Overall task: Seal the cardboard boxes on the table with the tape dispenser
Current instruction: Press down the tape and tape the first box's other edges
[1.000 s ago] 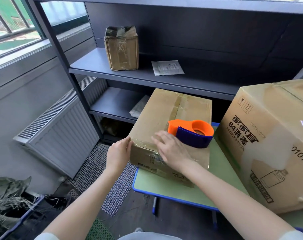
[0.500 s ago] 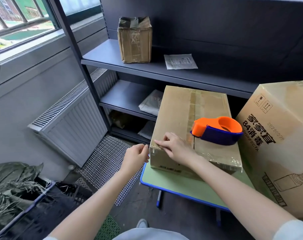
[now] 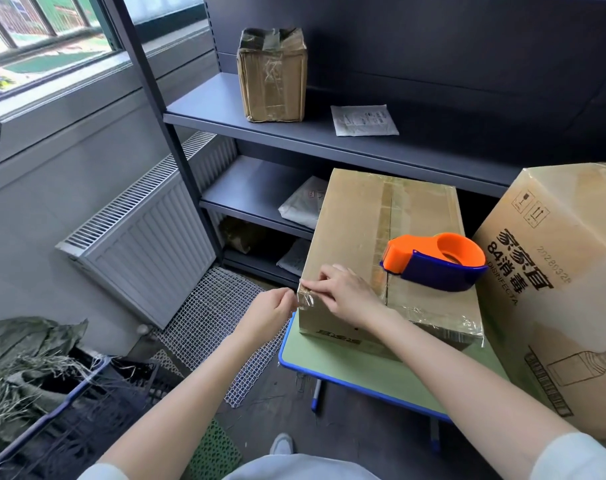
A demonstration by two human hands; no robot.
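Hanging off the near left corner of a flat brown cardboard box [image 3: 357, 220], a strip of clear tape [image 3: 305, 301] is pinched by the curled fingers of the left hand [image 3: 272, 311] — and held to the corner between thumb and bent fingers of the right hand [image 3: 346, 299]. The box is carried by a green, blue-rimmed worktop [image 3: 332, 362]. An orange and blue tape dispenser [image 3: 436, 263] is laid on its lid by the centre seam. A large printed cardboard carton [image 3: 571, 289] is stood just right of it. Farther back, a small taped parcel [image 3: 272, 77] and a white paper packet [image 3: 364, 120] are kept on a grey metal shelf [image 3: 215, 102].
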